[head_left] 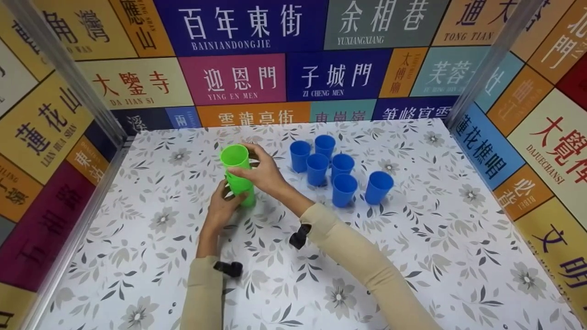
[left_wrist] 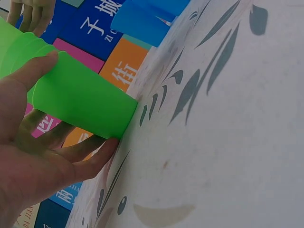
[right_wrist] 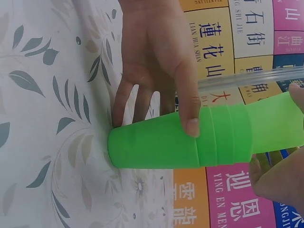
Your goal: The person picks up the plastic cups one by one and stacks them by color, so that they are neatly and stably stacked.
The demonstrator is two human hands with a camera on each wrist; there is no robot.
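Note:
A stack of nested green cups [right_wrist: 152,147] stands upright on the patterned tabletop, left of the blue cups. My left hand [head_left: 222,208] grips the stack low down, thumb on one side and fingers curled round the other. Above it, my right hand [head_left: 263,172] holds the uppermost green cup [head_left: 235,156] between thumb and fingers. That cup's lower end sits at the mouth of the stack, as the right wrist view shows. Several stacked rims show just below it. In the left wrist view the stack's base lies close to the tabletop.
Several blue cups [head_left: 317,169] stand mouth up in a loose cluster right of my hands. Another blue cup [head_left: 379,188] stands a little apart at their right. Sign-printed panels [head_left: 238,78] wall the back and sides of the table [head_left: 412,256].

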